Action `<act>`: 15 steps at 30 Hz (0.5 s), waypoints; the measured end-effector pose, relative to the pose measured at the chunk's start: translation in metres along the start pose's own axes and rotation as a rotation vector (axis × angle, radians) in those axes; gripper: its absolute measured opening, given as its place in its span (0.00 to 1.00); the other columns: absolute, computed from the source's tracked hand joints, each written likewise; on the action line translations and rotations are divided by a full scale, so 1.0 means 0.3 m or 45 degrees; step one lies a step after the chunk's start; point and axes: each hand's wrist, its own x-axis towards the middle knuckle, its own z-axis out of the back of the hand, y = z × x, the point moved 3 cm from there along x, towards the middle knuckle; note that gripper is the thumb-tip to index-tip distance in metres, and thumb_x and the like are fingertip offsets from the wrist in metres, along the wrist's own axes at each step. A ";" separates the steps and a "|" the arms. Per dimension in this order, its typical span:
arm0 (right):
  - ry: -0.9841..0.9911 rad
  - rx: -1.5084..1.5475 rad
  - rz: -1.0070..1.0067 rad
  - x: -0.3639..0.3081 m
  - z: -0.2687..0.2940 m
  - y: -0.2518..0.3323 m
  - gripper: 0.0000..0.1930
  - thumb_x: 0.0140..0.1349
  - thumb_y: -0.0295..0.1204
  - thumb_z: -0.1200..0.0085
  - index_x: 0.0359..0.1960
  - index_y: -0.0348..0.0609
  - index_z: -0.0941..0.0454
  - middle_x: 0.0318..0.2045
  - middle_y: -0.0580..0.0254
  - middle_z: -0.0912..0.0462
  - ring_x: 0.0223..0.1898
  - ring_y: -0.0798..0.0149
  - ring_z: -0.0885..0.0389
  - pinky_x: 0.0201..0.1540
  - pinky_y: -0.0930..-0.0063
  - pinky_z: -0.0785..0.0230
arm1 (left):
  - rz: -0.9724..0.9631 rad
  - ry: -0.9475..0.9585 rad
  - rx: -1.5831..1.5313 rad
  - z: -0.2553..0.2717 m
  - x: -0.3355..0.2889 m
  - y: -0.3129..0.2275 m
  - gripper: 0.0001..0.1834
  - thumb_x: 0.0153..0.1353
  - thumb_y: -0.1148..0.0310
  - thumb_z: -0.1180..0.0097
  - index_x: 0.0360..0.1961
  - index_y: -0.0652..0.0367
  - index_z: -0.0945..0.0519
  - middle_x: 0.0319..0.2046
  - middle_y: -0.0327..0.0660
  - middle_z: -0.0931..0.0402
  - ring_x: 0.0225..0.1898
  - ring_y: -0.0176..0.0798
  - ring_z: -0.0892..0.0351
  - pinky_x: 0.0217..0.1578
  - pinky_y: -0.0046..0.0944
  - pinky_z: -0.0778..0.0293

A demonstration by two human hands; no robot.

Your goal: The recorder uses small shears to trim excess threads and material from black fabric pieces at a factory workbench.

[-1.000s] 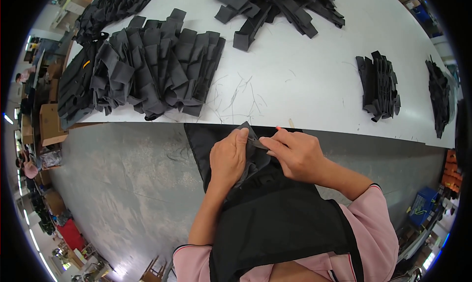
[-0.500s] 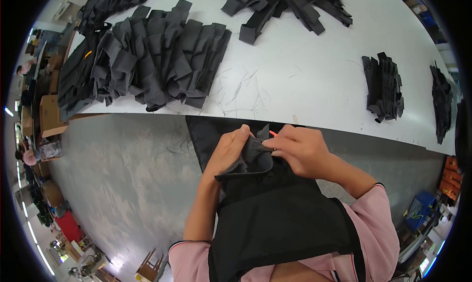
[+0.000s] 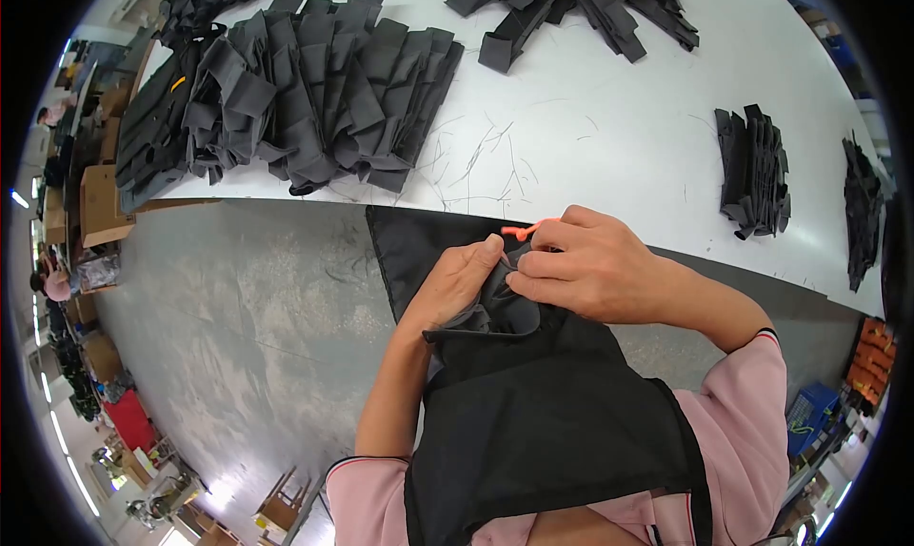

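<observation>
A white surface (image 3: 619, 146) is spanning the upper view, its near edge curving. A scuffed grey floor (image 3: 267, 317) is spreading below, reflecting bright light at lower left. A brown cardboard box (image 3: 102, 203) is standing at left, a blue crate (image 3: 809, 417) is sitting at right, and strip lights (image 3: 57, 432) are glowing along the left rim.

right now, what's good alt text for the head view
A person's left hand holds dark grey cloth; the right hand pinches it, a small orange thing showing alongside. Piles of dark strips lie on a white table beyond.
</observation>
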 end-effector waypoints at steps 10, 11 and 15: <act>0.082 0.027 0.026 0.009 0.000 -0.006 0.10 0.44 0.25 0.46 0.31 0.46 0.23 0.26 0.72 0.28 0.33 0.69 0.26 0.30 0.76 0.36 | -0.017 0.020 0.064 0.003 0.006 0.015 0.23 0.69 0.52 0.61 0.21 0.55 0.32 0.20 0.24 0.39 0.24 0.19 0.47 0.22 0.24 0.45; 0.106 0.033 0.019 0.010 -0.003 -0.007 0.10 0.44 0.25 0.46 0.31 0.46 0.23 0.25 0.72 0.29 0.33 0.68 0.27 0.31 0.76 0.36 | -0.016 0.021 0.063 0.003 0.006 0.016 0.23 0.69 0.52 0.61 0.21 0.55 0.32 0.20 0.24 0.39 0.24 0.19 0.47 0.22 0.24 0.45; 0.140 0.039 -0.008 0.005 -0.014 -0.006 0.10 0.43 0.24 0.46 0.31 0.46 0.23 0.25 0.72 0.28 0.32 0.68 0.26 0.31 0.76 0.35 | -0.011 0.029 0.041 0.003 0.007 0.016 0.23 0.69 0.52 0.61 0.22 0.55 0.32 0.21 0.24 0.39 0.24 0.19 0.46 0.23 0.24 0.44</act>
